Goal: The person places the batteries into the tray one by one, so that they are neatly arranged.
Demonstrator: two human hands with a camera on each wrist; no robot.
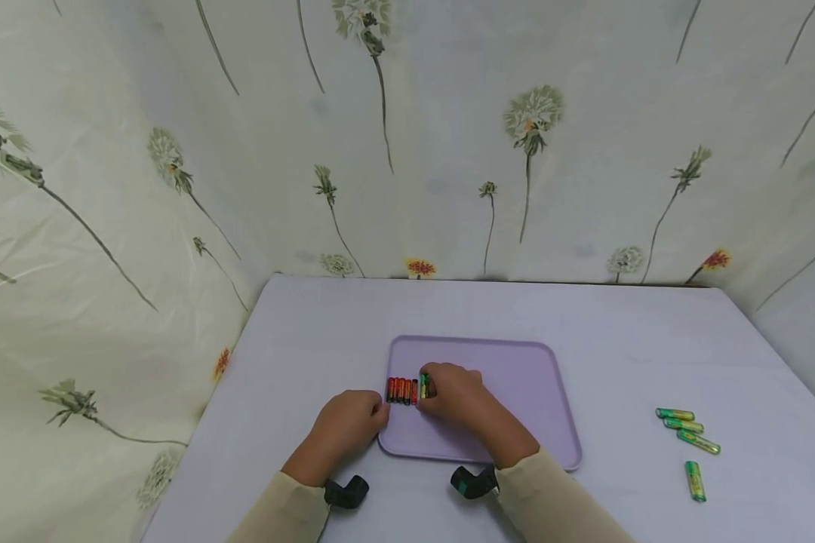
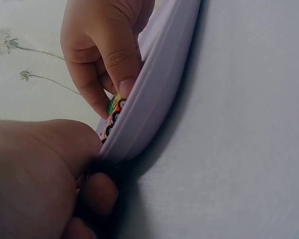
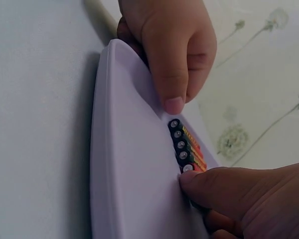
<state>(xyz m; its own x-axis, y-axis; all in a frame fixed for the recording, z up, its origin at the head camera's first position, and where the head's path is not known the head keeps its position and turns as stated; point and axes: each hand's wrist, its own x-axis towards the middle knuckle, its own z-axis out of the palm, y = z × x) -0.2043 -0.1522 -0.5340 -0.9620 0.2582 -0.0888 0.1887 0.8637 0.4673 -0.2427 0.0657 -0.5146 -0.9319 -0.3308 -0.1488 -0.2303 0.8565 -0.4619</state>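
Several red-and-black batteries (image 1: 402, 391) stand side by side in a row along the left edge of the lilac tray (image 1: 516, 437). My right hand (image 1: 458, 396) pinches a green battery (image 1: 424, 385) between thumb and fingers, just right of that row. In the right wrist view the row's black ends (image 3: 181, 144) show, with my right thumb over the nearest one. My left hand (image 1: 349, 422) grips the tray's left rim, thumb on the inner side and fingers curled outside. From the left wrist, the green battery (image 2: 112, 103) is partly covered by the right hand.
Several loose green batteries (image 1: 698, 442) lie on the white-covered table (image 1: 638, 354) to the right of the tray. A floral curtain (image 1: 441, 136) hangs behind and to the left. Black wrist devices (image 1: 346, 492) sit below both hands.
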